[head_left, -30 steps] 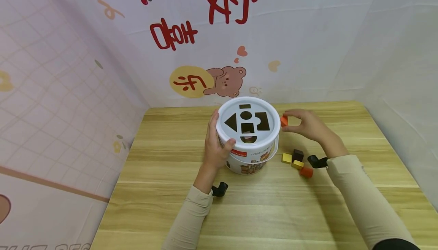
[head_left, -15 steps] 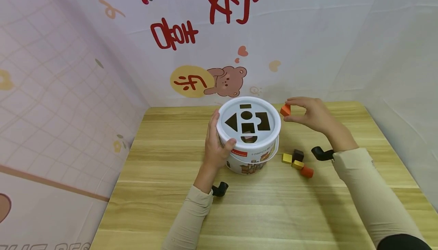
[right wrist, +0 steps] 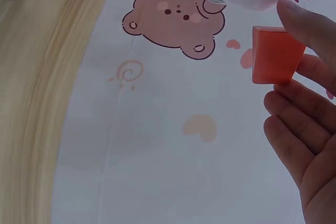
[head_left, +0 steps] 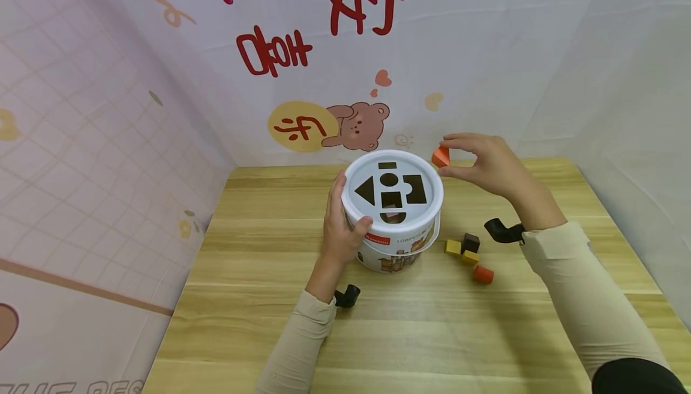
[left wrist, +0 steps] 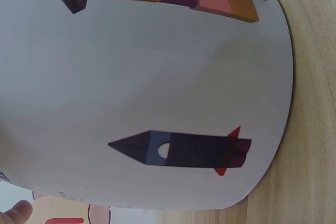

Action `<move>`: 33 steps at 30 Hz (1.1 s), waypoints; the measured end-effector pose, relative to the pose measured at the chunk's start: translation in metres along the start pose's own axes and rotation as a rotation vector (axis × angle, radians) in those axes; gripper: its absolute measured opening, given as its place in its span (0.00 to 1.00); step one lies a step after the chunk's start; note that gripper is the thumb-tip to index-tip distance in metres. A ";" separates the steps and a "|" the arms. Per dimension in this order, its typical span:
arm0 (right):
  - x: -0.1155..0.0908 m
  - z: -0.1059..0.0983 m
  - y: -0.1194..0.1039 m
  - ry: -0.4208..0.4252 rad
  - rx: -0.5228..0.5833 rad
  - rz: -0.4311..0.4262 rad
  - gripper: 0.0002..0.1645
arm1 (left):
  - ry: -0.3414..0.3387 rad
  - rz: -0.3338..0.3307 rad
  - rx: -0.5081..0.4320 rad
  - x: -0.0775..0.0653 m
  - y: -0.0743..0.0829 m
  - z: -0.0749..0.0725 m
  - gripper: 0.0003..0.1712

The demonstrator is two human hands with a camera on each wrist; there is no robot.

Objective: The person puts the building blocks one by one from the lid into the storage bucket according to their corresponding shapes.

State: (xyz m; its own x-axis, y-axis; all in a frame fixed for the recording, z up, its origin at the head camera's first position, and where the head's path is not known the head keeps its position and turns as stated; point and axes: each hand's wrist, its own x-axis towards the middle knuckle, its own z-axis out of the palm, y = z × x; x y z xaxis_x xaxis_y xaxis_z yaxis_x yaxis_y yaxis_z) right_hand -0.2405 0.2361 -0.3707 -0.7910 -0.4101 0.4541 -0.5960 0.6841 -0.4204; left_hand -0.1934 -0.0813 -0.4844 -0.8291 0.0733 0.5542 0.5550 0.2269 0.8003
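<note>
A white bucket (head_left: 402,250) with a shape-sorter lid (head_left: 403,215) stands on the wooden table. Cut into the lid are a triangle, a circle, a square and other holes. My left hand (head_left: 342,232) grips the bucket's left side, thumb at the front of the rim and fingers behind; in the left wrist view the printed bucket wall (left wrist: 131,77) fills most of the picture. Between thumb and fingers, my right hand (head_left: 483,163) pinches an orange triangular block (head_left: 441,157) just beyond the lid's right rim. The right wrist view shows the orange block (right wrist: 275,56) near the fingertips.
Right of the bucket lie two yellow blocks (head_left: 453,247), a dark brown block (head_left: 471,243) and a red-orange cylinder (head_left: 483,274). The bucket's white handle (head_left: 432,239) hangs down its front. A printed cloth wall (head_left: 486,52) rises behind the table.
My right hand has lifted the orange block from beside the bucket's rim, up and away, then brought it back left towards the lid. The left hand and the bucket have stayed put.
</note>
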 end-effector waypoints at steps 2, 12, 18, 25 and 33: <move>0.002 -0.001 -0.004 0.004 0.000 -0.002 0.34 | -0.001 -0.001 -0.004 0.000 0.000 0.000 0.62; 0.015 -0.002 -0.026 -0.019 0.035 -0.013 0.32 | 0.002 0.007 0.000 0.000 -0.001 0.000 0.61; 0.027 0.009 -0.043 -0.027 0.081 -0.083 0.32 | 0.003 0.001 0.008 0.000 0.000 0.000 0.63; 0.036 0.025 -0.057 -0.035 0.098 -0.154 0.33 | -0.008 -0.004 0.000 -0.001 0.001 0.000 0.63; 0.043 0.039 -0.076 -0.123 0.113 -0.153 0.34 | -0.014 -0.006 -0.002 -0.001 0.000 0.001 0.62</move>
State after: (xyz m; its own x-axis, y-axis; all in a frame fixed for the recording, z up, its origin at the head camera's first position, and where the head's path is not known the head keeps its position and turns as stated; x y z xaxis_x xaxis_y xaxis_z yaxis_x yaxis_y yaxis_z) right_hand -0.2344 0.1430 -0.3505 -0.6971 -0.5791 0.4227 -0.7164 0.5394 -0.4425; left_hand -0.1924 -0.0806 -0.4850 -0.8335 0.0851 0.5459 0.5498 0.2252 0.8043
